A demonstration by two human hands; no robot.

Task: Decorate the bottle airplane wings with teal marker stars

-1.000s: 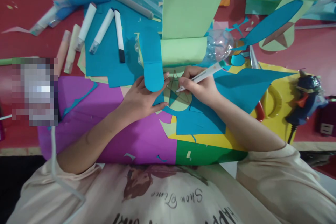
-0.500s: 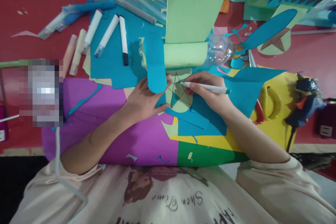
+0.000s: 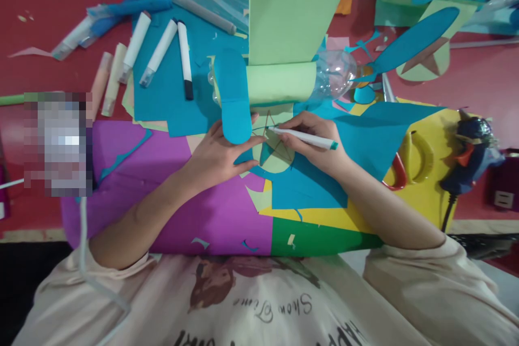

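My right hand grips a white marker with a green end cap. The marker's tip touches a rounded light green paper piece, which bears a star outline partly coloured green. My left hand lies flat with fingers spread, its fingertips at the left edge of that paper. A blue rounded strip overhangs the left fingers and hides some of them. It belongs to a clear plastic bottle wrapped in light green paper, just beyond my hands. A broad light green panel crosses the bottle.
Several markers lie at the left on blue sheets. At the right are yellow-and-red-handled scissors, a dark corded tool and a paper piece with a brown star. Purple foam and paper scraps lie near my body.
The marker tip has moved a little left across the star. A finger of my left hand now stretches further over the paper. The whole view has shifted slightly.
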